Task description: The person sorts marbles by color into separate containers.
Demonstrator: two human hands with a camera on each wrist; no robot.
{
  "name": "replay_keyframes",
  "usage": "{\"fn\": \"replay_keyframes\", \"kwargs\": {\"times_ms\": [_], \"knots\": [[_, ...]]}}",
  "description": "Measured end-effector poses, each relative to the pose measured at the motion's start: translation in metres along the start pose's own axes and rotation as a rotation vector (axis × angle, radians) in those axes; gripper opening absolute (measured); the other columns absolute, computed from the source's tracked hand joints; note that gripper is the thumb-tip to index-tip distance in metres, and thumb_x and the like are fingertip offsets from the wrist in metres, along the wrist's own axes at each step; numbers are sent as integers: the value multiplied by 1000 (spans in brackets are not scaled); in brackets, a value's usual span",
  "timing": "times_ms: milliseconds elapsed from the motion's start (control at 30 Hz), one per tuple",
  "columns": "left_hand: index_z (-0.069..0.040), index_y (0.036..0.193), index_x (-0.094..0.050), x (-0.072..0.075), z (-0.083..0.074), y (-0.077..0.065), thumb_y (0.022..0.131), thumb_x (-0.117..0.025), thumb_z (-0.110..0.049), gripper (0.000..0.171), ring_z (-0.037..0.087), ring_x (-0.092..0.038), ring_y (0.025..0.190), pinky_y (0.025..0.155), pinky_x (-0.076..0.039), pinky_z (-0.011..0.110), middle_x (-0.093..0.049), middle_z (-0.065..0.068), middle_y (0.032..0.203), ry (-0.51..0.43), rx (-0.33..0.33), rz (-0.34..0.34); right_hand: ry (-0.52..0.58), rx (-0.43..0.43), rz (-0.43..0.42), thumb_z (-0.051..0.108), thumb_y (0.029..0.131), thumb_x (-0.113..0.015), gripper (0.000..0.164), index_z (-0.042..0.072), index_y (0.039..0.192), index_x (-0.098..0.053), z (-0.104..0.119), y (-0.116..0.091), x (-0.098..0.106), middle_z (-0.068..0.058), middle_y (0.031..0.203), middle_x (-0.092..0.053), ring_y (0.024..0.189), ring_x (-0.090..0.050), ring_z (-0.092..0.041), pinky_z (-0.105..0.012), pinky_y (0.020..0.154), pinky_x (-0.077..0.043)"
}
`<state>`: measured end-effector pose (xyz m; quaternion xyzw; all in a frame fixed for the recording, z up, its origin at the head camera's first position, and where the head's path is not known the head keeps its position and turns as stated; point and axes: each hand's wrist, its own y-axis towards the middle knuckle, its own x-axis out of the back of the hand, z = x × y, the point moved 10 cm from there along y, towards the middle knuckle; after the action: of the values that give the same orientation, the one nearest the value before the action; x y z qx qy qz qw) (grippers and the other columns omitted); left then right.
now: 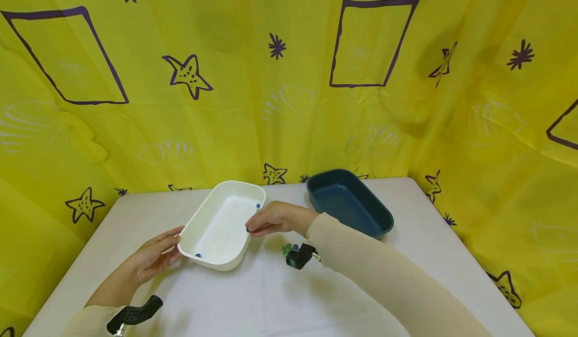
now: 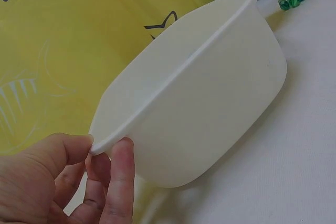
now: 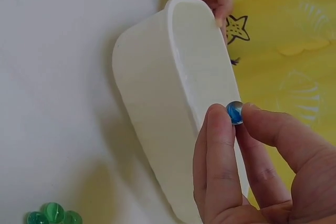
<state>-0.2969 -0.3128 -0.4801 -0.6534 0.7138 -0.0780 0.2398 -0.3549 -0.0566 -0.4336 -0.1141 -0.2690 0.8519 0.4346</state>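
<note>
A white plastic tub (image 1: pixel 217 263) stands on the table, with one blue marble (image 1: pixel 198 255) near its front corner and another blue marble (image 1: pixel 258 206) by its far right side. My left hand (image 1: pixel 155 257) pinches the tub's rim at the left, thumb on top and fingers beneath, as the left wrist view shows. Over the tub's right edge, my right hand (image 1: pixel 273 218) pinches a clear marble with blue swirls (image 3: pixel 234 113) between thumb and fingertips. Several green and blue marbles (image 1: pixel 287 249) lie in a cluster on the table, below the right forearm and partly hidden by the wrist camera.
A dark teal tub (image 1: pixel 356 211) stands at the back right, partly behind the right arm. White cloth covers the table (image 1: pixel 253 302). A yellow curtain (image 1: pixel 226 126) printed with stars and fish hangs behind and at the sides.
</note>
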Motion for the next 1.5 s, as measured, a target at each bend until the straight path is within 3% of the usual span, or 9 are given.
{"fn": "replay_keyframes", "kwargs": {"times_ms": [300, 533, 767, 1067, 1500], "knots": [[-33, 94, -73, -3, 0, 0, 100, -57, -13, 26, 9, -65, 87, 81, -59, 23, -65, -7, 99, -29, -2, 18, 52, 0, 4, -5, 88, -67, 21, -10, 108, -69, 0, 6, -10, -10, 81, -69, 68, -67, -15, -22, 69, -60], [-35, 94, -73, -1, -1, 0, 100, -58, -16, 25, 9, -65, 87, 82, -58, 22, -65, -8, 100, -11, 3, 13, 60, -5, 19, -5, 89, -66, 21, -10, 109, -68, 2, 9, -19, -10, 82, -69, 68, -66, -15, -24, 73, -60], [-37, 95, -72, 0, -1, 0, 100, -59, -18, 23, 9, -65, 87, 82, -58, 22, -65, -7, 100, 2, 7, 3, 91, 1, 35, -7, 90, -63, 25, -13, 114, -65, 4, 12, -27, -9, 79, -67, 66, -65, -15, -19, 60, -59], [-36, 95, -72, 0, 0, 1, 100, -58, -17, 24, 9, -65, 87, 81, -58, 22, -65, -7, 101, -7, 10, 11, 117, 11, 19, -9, 89, -64, 23, -13, 111, -67, 4, 16, -33, -10, 80, -68, 66, -65, -14, -22, 69, -60], [-35, 94, -73, 1, 0, 2, 99, -60, -17, 23, 8, -65, 88, 83, -58, 22, -65, -8, 100, -5, 11, 3, 109, 21, 10, -11, 89, -63, 22, -15, 110, -66, 7, 23, -39, -11, 79, -68, 63, -64, -14, -18, 59, -58]]}}
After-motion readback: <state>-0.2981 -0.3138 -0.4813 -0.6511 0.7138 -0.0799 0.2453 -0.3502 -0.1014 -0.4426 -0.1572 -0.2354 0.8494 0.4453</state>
